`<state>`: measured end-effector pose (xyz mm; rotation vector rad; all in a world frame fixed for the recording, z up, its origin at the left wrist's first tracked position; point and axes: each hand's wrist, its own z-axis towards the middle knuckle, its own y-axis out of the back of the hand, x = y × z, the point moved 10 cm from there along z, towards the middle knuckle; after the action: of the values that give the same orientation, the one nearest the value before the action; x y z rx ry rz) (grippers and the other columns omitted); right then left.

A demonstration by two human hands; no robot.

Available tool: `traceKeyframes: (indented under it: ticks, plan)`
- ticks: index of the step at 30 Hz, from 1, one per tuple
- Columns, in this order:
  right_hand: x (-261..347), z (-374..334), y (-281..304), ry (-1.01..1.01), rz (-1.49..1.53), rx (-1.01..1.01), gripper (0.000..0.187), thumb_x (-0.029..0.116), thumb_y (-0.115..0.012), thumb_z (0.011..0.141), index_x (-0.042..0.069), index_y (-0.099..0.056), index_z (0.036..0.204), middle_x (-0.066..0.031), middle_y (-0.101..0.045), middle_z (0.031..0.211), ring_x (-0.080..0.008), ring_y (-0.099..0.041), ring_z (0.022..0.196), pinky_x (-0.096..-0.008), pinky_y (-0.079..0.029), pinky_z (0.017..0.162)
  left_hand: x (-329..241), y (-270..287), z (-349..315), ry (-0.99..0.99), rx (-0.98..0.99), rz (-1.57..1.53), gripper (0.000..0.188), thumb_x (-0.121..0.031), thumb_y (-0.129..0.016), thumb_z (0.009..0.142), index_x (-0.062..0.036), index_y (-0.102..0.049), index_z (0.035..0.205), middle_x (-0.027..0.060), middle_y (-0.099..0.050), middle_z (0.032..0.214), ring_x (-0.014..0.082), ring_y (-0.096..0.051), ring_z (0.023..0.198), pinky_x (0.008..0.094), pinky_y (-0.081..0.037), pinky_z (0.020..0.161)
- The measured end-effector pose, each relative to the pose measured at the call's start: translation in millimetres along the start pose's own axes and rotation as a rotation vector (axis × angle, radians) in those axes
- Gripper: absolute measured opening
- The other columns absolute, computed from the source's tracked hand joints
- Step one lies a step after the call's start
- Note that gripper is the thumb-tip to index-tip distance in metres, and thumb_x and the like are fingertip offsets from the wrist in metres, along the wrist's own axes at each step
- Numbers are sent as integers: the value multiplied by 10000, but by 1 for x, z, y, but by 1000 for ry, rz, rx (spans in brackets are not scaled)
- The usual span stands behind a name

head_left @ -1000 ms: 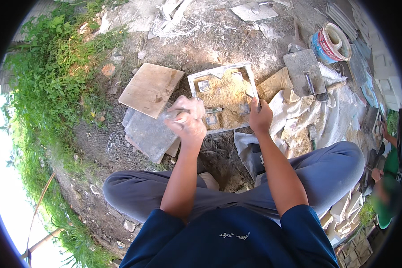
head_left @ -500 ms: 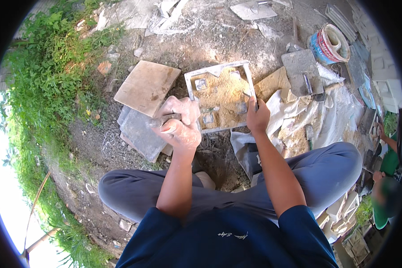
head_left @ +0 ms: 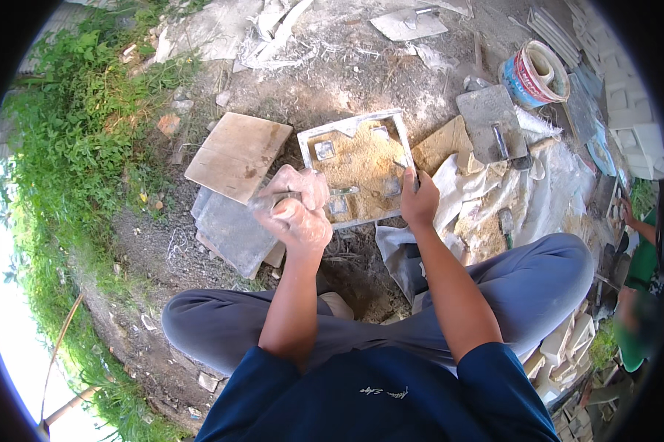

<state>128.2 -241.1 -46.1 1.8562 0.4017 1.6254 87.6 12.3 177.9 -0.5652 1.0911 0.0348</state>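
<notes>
In front of me lies a rectangular pale-framed mold, filled with damp yellowish sand around several small square inserts. My left hand, in a pale glove or coating, is closed in a fist at the mold's left edge. A narrow grey piece shows between its fingers; its kind is hidden. By that fist, a thin greenish strip lies over the sand. My right hand grips a slim dark tool at the mold's right edge, its tip over the sand.
Left of the mold lie a tan tile and a grey slab. To the right are a grey board with a trowel, a white sheet and a bucket. A person in green sits far right.
Both hands stay at the mold, the left one shifting slightly. The greenish strip shows more clearly beside the left fist. The whole view has moved a little.
</notes>
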Motion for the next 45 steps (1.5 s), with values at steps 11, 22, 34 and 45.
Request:
traceKeyframes:
  ticks: [11,22,34,45]
  plan:
    - [1,0,6,27,-59,-7,444,398,-553,999,-22,-698,998,-254,-696,862,-448,-670,849,-483,-507,756,14,2,-11,13,-26,-51,656,-639,-639,903,-32,-466,720,-23,-365,577,74,-327,448,270,-239,427]
    - [-4,2,5,12,-38,-21,442,403,-551,1003,-17,-675,944,-256,-677,848,-460,-648,836,-489,-488,732,20,-1,5,-34,-10,20,551,-448,-672,971,-58,-406,689,-24,-377,605,69,-382,473,258,-247,431]
    - [3,-2,1,-27,-28,28,442,407,-554,974,-20,-669,994,-239,-686,985,-454,-636,939,-512,-484,845,0,6,-4,-59,-38,97,552,-612,-634,909,-84,-532,786,-32,-456,606,93,-355,465,277,-269,438]
    - [-1,-3,2,-51,-47,85,461,406,-549,982,-33,-673,1049,-239,-691,1025,-446,-633,967,-512,-469,877,14,2,-6,-106,-16,113,593,-539,-639,962,-68,-393,700,-36,-336,583,73,-296,476,265,-206,447]
